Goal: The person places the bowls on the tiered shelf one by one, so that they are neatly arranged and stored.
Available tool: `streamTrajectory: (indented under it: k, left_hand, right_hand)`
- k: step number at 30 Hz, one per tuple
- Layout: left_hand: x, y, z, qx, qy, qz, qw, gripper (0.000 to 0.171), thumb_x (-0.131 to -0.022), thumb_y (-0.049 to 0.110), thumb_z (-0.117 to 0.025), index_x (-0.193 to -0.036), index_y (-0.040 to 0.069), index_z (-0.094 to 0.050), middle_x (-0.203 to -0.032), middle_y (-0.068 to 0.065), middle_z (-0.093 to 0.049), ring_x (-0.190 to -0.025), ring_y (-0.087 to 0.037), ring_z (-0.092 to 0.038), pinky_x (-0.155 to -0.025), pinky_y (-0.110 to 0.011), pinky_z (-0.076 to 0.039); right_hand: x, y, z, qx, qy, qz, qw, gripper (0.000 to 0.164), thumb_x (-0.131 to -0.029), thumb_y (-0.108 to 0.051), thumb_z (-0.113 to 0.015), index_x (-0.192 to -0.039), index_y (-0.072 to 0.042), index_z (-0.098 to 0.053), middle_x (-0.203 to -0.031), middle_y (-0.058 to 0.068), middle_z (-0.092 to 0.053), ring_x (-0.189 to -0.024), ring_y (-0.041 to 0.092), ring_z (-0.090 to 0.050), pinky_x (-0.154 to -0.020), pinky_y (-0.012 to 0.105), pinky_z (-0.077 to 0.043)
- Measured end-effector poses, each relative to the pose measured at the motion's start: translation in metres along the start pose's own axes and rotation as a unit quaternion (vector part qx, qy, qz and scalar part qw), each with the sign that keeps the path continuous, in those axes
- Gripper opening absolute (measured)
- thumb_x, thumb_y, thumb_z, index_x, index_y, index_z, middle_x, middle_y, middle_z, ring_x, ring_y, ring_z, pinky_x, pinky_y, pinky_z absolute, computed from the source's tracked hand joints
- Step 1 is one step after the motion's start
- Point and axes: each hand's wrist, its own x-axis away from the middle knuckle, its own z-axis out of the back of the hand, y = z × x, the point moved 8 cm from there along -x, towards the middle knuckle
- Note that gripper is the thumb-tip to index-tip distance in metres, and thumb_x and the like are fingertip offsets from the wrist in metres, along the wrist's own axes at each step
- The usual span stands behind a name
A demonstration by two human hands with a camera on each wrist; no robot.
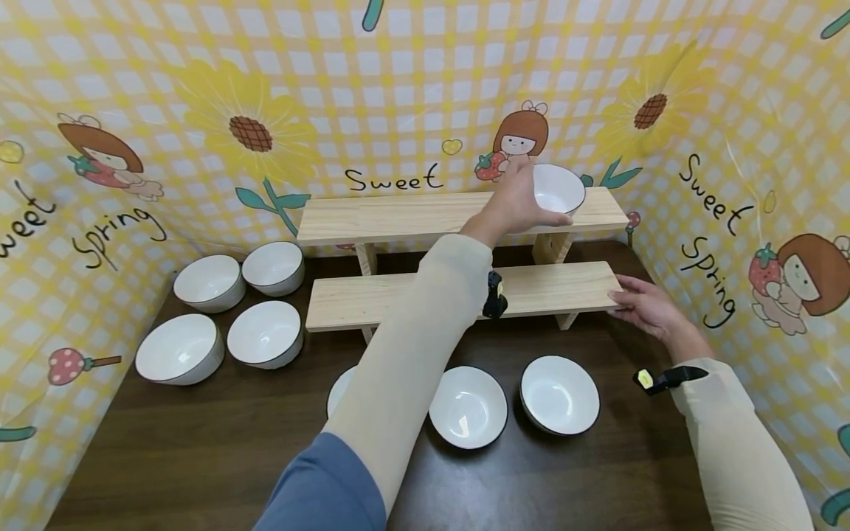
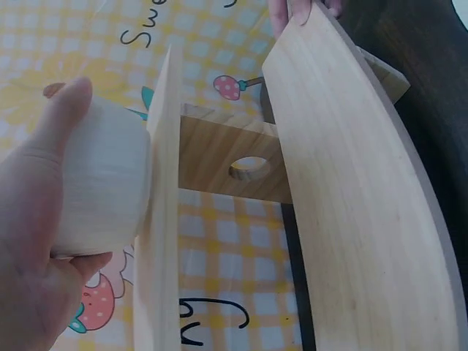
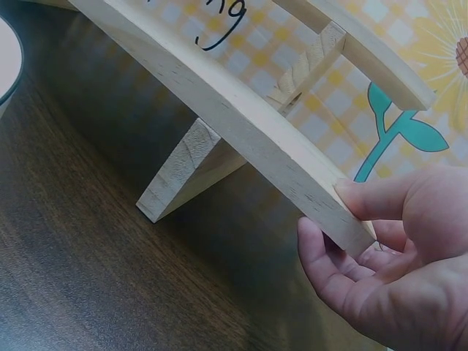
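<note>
A white bowl (image 1: pixel 559 189) with a dark rim is at the right part of the upper board of a two-step wooden shelf (image 1: pixel 398 217). My left hand (image 1: pixel 513 200) grips this bowl from its left side, thumb and fingers spread round its wall. In the left wrist view the bowl's base (image 2: pixel 110 183) is against or very close to the upper board; I cannot tell which. My right hand (image 1: pixel 645 306) pinches the right end of the lower board (image 3: pixel 241 121), thumb on top and fingers underneath.
Several white bowls (image 1: pixel 265 333) stand at the left of the dark wooden table (image 1: pixel 219 442). In front of the shelf are more bowls (image 1: pixel 560 394), one partly hidden by my left arm. Yellow checked cloth (image 1: pixel 398 96) encloses the back and sides.
</note>
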Motion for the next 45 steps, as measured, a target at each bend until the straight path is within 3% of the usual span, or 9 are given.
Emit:
streamTrajectory:
  k: [5,13,20,29,32,37,45]
  left_hand:
    - [-0.001,-0.003,-0.004,-0.002,0.006,0.016,0.9999,0.099,-0.072,0.056,-0.088,-0.148,0.012,-0.043,-0.157,-0.002,-0.024,-0.136,-0.016,-0.032,-0.107,-0.024,-0.037]
    - [-0.002,-0.003,-0.008,0.018,-0.001,0.055,0.9983,0.124,-0.073,0.057,-0.086,-0.161,0.006,-0.015,-0.165,-0.004,-0.009,-0.144,-0.018,-0.027,-0.111,-0.022,-0.034]
    - [-0.003,-0.004,-0.012,0.029,0.005,0.064,0.9975,0.118,-0.077,0.057,-0.084,-0.160,0.003,-0.017,-0.165,-0.009,-0.014,-0.143,-0.019,-0.031,-0.112,-0.024,-0.035]
    - [-0.004,0.001,-0.024,0.058,0.021,0.055,0.9966,0.120,-0.084,0.048,-0.081,-0.162,-0.001,-0.005,-0.170,-0.012,-0.001,-0.154,-0.021,-0.015,-0.117,-0.021,-0.025]
    - [-0.003,0.002,-0.025,0.053,0.023,0.059,0.9966,0.118,-0.085,0.049,-0.079,-0.162,-0.001,-0.004,-0.170,-0.012,0.002,-0.156,-0.020,-0.009,-0.118,-0.021,-0.021]
    - [-0.003,0.004,-0.026,0.039,0.020,0.066,0.9969,0.118,-0.085,0.051,-0.077,-0.162,-0.001,-0.004,-0.170,-0.011,0.001,-0.155,-0.019,-0.009,-0.118,-0.020,-0.019]
    - [-0.006,0.007,-0.026,-0.007,0.008,0.083,0.9965,0.119,-0.086,0.056,-0.074,-0.162,-0.001,-0.002,-0.169,-0.009,-0.001,-0.154,-0.017,-0.012,-0.117,-0.018,-0.020]
  right_hand:
    - [0.000,0.001,0.001,-0.003,0.005,0.002,1.000,0.074,-0.106,-0.006,-0.051,-0.160,0.007,-0.003,-0.141,0.028,-0.030,-0.090,0.003,-0.059,-0.078,0.023,-0.054]
    - [0.000,0.000,0.001,-0.012,0.007,-0.001,1.000,0.074,-0.106,-0.005,-0.051,-0.160,0.007,-0.002,-0.143,0.029,-0.030,-0.089,0.003,-0.060,-0.077,0.023,-0.054]
    - [-0.001,0.001,0.001,-0.010,0.005,-0.003,1.000,0.074,-0.106,-0.004,-0.051,-0.160,0.006,-0.001,-0.144,0.030,-0.029,-0.089,0.002,-0.060,-0.078,0.024,-0.055]
    - [-0.002,0.002,0.003,-0.019,0.010,-0.003,1.000,0.075,-0.105,-0.004,-0.052,-0.160,0.005,-0.003,-0.142,0.027,-0.031,-0.089,0.003,-0.061,-0.078,0.023,-0.055]
    - [-0.002,0.002,0.003,-0.021,0.012,-0.004,1.000,0.075,-0.105,-0.005,-0.053,-0.160,0.005,-0.004,-0.137,0.023,-0.036,-0.089,0.003,-0.061,-0.079,0.024,-0.055]
    - [-0.002,0.002,0.004,-0.021,0.013,-0.005,1.000,0.074,-0.105,-0.004,-0.053,-0.160,0.005,-0.005,-0.129,0.017,-0.040,-0.089,0.004,-0.061,-0.078,0.024,-0.054]
    - [-0.002,0.001,0.002,-0.007,0.007,-0.006,1.000,0.071,-0.106,-0.005,-0.049,-0.161,0.005,-0.003,-0.143,0.027,-0.030,-0.090,0.002,-0.059,-0.078,0.023,-0.054]
